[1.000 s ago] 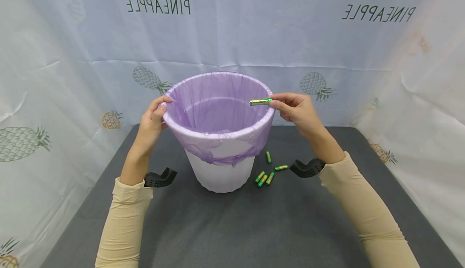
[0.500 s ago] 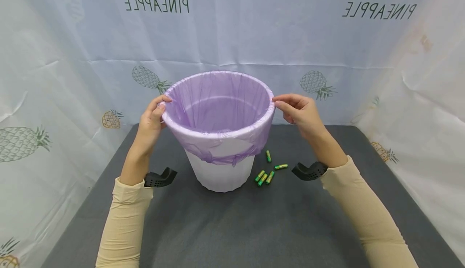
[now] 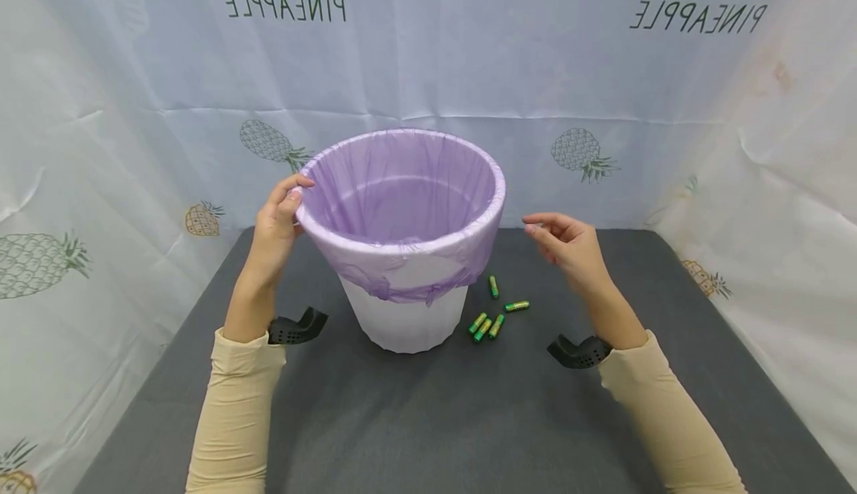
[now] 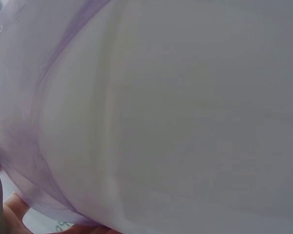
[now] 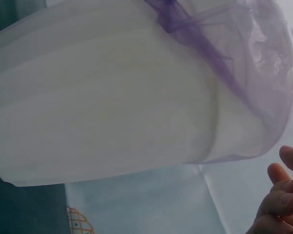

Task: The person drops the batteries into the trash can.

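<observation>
Holding the lined bin (image 3: pixel 402 326), five batteries (image 3: pixel 497 326) lying outside

The purple liner (image 3: pixel 408 159) is already folded over the rim (image 3: pixel 405 248); whatever the bottom contains cannot be seen. At the bin's four o'clock, the batteries remain on the bench (image 3: pixel 402 419). At nine, the left hand's (image 3: pixel 271 233) fingers grip the rim; at three, the right hand's (image 3: pixel 576 252) fingers stand narrowly parted, visibly holding nothing.

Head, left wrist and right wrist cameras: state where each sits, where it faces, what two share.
Head: on the head, facing forward and down at bin and batteries; left hand, right hand and sleeves show.
Left wrist: on that wrist, facing the bin's side up close; part of the left hand shows, lower left.
Right wrist: on that wrist, facing the bin's side; the right hand's fingers show, lower right.
Both wrist views share the bin's white wall and purple liner.
</observation>
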